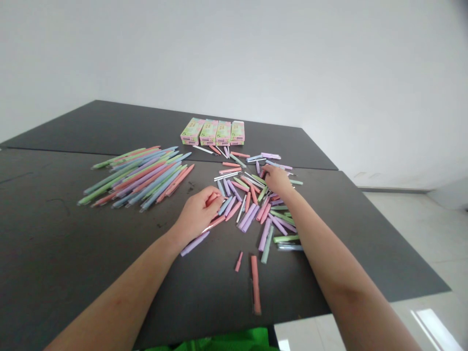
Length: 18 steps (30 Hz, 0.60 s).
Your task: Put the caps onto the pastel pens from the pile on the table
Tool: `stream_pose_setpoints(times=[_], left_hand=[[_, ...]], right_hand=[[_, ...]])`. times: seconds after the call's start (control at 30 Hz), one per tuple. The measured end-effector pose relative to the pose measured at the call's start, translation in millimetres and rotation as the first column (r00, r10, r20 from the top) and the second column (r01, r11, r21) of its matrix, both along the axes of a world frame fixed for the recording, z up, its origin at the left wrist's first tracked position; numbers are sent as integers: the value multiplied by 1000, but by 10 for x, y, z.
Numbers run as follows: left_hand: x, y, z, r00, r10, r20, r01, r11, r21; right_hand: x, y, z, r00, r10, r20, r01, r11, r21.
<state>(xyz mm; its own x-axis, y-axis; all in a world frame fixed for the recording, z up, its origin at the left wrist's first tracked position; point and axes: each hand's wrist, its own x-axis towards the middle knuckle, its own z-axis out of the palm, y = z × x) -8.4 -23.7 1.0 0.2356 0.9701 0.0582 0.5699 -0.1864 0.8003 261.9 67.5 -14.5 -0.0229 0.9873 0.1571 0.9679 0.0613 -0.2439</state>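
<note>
My left hand (200,210) is closed in a pinch at the left side of a scattered heap of pen parts (252,195). A small pale end shows at its fingertips, too small to name. A pink pen barrel (215,224) and a purple one (195,243) lie just below that hand. Over the far right of the heap, my right hand (277,178) reaches down with bent fingers closed among the parts. What its fingertips hold, if anything, is hidden. The heap mixes pink, purple, green and blue barrels with thin white refills (228,176).
To the left lies a pile of assembled-looking pens (139,178) in mixed colours. Several green-and-pink boxes (209,131) stand in a row behind the heap. Nearer me lie a pink barrel (255,285) and a short pink tip piece (239,262) on the dark table (73,273).
</note>
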Motion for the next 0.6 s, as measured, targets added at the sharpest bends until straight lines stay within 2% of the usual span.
stream_pose_setpoints(times=[0.13, 0.27, 0.47, 0.6], left_hand=[[4, 1, -5, 1000, 1, 4, -1, 1000, 3], [13, 9, -22, 1000, 16, -8, -16, 1000, 12], [124, -19, 70, 999, 23, 31, -24, 999, 34], [252, -8, 163, 999, -53, -8, 54, 994, 95]], right_hand=[[-137, -25, -69, 981, 135, 140, -130, 991, -39], [-221, -65, -95, 961, 225, 163, -220, 974, -52], [-240, -97, -56, 946, 314, 76, -310, 949, -56], [-89, 5, 61, 947, 313, -75, -311, 950, 37]])
